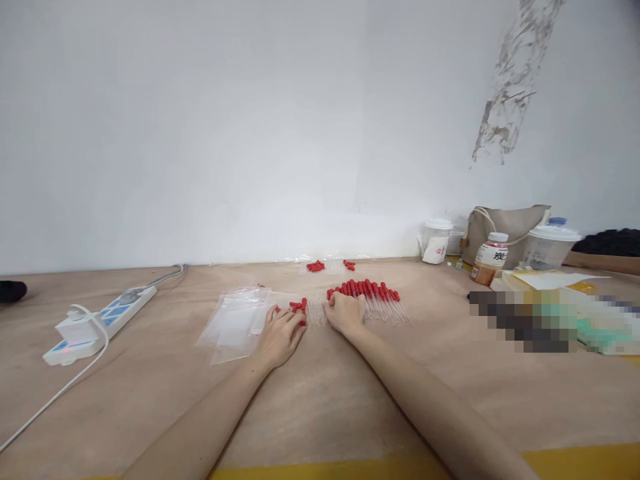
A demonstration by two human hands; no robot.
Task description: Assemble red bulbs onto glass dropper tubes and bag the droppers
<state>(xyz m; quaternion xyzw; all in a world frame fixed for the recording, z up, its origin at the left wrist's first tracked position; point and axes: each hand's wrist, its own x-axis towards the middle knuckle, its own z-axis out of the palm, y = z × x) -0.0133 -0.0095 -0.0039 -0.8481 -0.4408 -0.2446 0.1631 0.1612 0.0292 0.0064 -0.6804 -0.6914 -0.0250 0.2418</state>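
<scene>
My left hand (283,335) rests at the right edge of the clear plastic bags (235,317), its fingers spread over a few loose red rubber bulbs (296,305). Just right of these bulbs is a row of bare glass dropper tubes (316,310). My right hand (346,312) lies between that row and the glass droppers with red bulbs (375,290), which fan out to the right with their tips toward me. The fingers of this hand are curled and drawn together at the tubes; what is between them is hidden.
Near the wall lies a clear bag (333,267) with more red bulbs and tubes. A power strip (115,317) with a cable is at left. Back right are a lidded cup (437,241), a drink bottle (490,259), a grey bag (505,230) and a larger lidded tub (550,250).
</scene>
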